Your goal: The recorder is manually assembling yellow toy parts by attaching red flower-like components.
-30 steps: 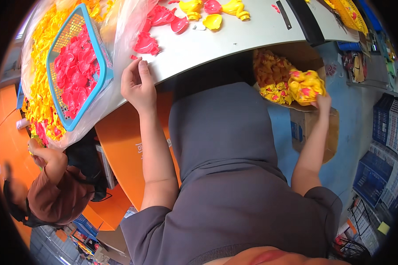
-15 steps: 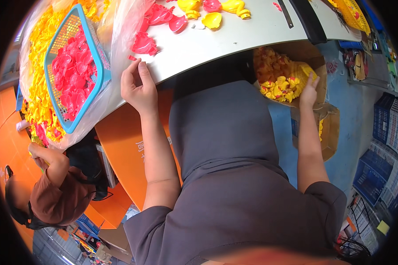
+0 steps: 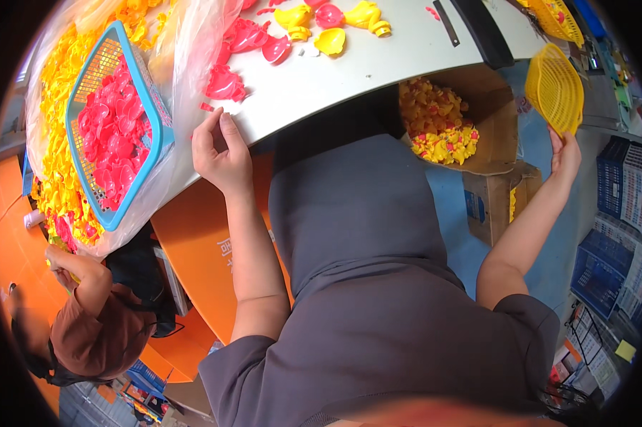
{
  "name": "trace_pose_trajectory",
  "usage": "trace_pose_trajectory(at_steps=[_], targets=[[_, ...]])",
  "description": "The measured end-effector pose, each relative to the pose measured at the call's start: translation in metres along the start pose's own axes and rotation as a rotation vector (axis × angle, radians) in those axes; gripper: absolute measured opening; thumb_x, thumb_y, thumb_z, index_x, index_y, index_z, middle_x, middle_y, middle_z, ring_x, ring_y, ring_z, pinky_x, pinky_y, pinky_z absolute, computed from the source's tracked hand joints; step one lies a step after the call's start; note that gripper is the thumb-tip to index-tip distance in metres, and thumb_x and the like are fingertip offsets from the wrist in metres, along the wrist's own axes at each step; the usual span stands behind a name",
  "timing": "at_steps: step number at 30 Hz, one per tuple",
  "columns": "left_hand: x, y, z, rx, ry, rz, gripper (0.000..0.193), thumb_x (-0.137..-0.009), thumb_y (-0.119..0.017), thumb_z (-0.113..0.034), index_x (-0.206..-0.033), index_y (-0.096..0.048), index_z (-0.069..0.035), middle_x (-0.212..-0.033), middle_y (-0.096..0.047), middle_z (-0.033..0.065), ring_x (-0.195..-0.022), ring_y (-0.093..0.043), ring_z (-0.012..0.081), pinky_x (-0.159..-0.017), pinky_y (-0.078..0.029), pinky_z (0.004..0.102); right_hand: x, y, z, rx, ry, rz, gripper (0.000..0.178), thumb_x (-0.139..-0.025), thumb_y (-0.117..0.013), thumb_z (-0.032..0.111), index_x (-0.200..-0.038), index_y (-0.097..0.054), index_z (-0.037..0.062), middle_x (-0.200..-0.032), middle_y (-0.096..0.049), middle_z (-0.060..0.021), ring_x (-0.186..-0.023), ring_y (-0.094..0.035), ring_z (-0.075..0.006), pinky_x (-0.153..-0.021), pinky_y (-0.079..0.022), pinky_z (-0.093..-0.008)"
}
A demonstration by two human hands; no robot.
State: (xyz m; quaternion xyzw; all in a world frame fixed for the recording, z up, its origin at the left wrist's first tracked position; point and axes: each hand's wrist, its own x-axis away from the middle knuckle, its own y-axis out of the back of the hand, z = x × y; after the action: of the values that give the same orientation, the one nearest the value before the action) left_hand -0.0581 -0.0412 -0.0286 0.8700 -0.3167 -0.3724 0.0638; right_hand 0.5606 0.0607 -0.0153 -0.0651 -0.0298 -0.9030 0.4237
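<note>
My right hand (image 3: 566, 153) is closed on the rim of a yellow plastic mesh basket (image 3: 554, 85), held tilted out to the right. Left of it stands a cardboard box (image 3: 495, 128) holding a heap of small yellow and red plastic pieces (image 3: 445, 144), partly under the table. At the front edge of the white table (image 3: 292, 107), my left hand (image 3: 222, 156) is half curled, with a gap between thumb and forefinger. A small red strip (image 3: 207, 107) lies by its fingertips, and a red molded part (image 3: 225, 84) just beyond.
A blue-rimmed basket (image 3: 165, 117) of red cups leans on a clear plastic bag over many yellow parts (image 3: 57, 107). Yellow duck-like figures (image 3: 363, 18) and a black bar (image 3: 481, 32) lie farther back. A co-worker (image 3: 100, 324) sits at left. Blue crates (image 3: 606, 267) stand at right.
My right hand has lifted the yellow basket out of the cardboard box and moved it to the right and away. More of the heap in the box shows. My left hand has barely moved.
</note>
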Motion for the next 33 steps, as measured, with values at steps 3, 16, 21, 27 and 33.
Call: trace_pose_trajectory(at_steps=[3, 16, 21, 27, 33], targets=[[0.000, -0.001, -0.003, 0.018, 0.008, 0.012, 0.009, -0.088, -0.065, -0.006, -0.094, -0.068, 0.001, -0.081, -0.064, 0.0063, -0.071, -0.059, 0.0141, -0.066, -0.048, 0.0248, -0.016, -0.035, 0.027, -0.024, 0.014, 0.116, 0.030, -0.092, -0.047, 0.000, -0.116, -0.049, -0.0181, -0.113, -0.060, -0.0267, -0.097, -0.067, -0.0354, -0.075, -0.061, -0.0326], [-0.003, 0.027, -0.009, 0.179, 0.121, 0.198, 0.009, -0.087, -0.063, 0.000, -0.095, -0.065, 0.003, -0.086, -0.064, 0.0076, -0.081, -0.063, 0.0140, -0.072, -0.048, 0.0241, -0.023, -0.136, 0.047, 0.316, 0.668, 0.110, 0.044, -0.092, -0.066, 0.024, -0.125, -0.055, -0.0027, -0.108, -0.067, -0.0129, -0.092, -0.067, -0.0203, -0.079, -0.054, -0.0272], [-0.013, 0.041, -0.024, 0.285, 0.131, 0.174, 0.010, -0.084, -0.064, 0.004, -0.094, -0.066, 0.003, -0.086, -0.067, 0.0096, -0.081, -0.065, 0.0178, -0.073, -0.050, 0.0258, 0.128, -0.269, 0.058, 0.468, 0.509, 0.705, 0.028, -0.096, -0.059, 0.015, -0.117, -0.063, -0.0019, -0.096, -0.069, -0.0110, -0.080, -0.066, -0.0137, -0.074, -0.054, -0.0242], [-0.020, 0.039, -0.033, 0.295, 0.128, 0.182, 0.012, -0.080, -0.066, 0.005, -0.092, -0.068, 0.001, -0.084, -0.068, 0.0112, -0.077, -0.066, 0.0208, -0.072, -0.050, 0.0281, 0.171, -0.388, 0.052, 0.711, 0.821, 0.912, 0.025, -0.088, -0.066, 0.013, -0.110, -0.067, 0.0015, -0.091, -0.070, -0.0100, -0.076, -0.064, -0.0143, -0.070, -0.052, -0.0266], [-0.029, 0.026, -0.044, 0.207, 0.087, 0.289, 0.012, -0.082, -0.064, 0.005, -0.093, -0.067, 0.002, -0.083, -0.067, 0.0093, -0.076, -0.064, 0.0150, -0.065, -0.049, 0.0245, 0.180, -0.423, 0.043, 0.816, 1.027, 1.040, 0.027, -0.084, -0.068, 0.011, -0.110, -0.067, 0.0038, -0.103, -0.068, -0.0109, -0.080, -0.063, -0.0201, -0.074, -0.051, -0.0301]])
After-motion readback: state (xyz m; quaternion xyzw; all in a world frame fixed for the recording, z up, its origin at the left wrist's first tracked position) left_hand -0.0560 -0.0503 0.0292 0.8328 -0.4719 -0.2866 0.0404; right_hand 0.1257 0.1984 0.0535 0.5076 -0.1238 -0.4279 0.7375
